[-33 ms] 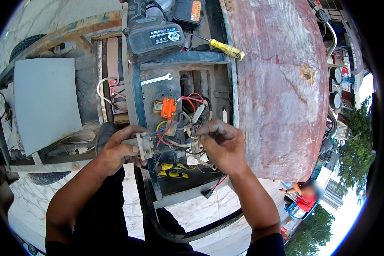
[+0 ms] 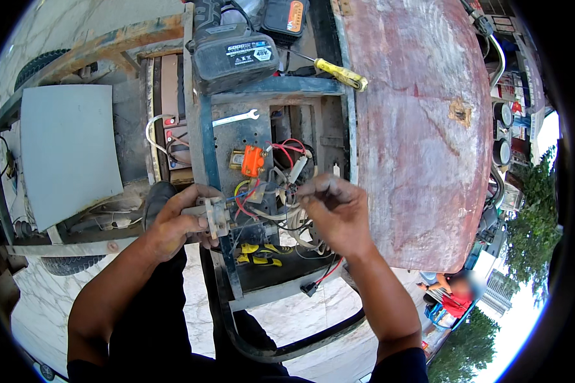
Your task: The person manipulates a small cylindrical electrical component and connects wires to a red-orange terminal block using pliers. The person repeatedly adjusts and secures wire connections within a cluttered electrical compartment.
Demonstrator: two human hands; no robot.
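Left hand [image 2: 176, 220] grips a grey flanged fitting [image 2: 218, 217]; right hand [image 2: 335, 214], fingers curled, is at wires [image 2: 292, 221], hold unclear; orange block [image 2: 253, 161] at its ten o'clock.

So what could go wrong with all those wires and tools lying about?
The wires are tangled close to the right hand, so one might snag and get tugged. The metal wrench lies loose near the orange part and could knock it if it slid. The yellow-handled screwdriver lies loose too, so a bump might send it rolling.
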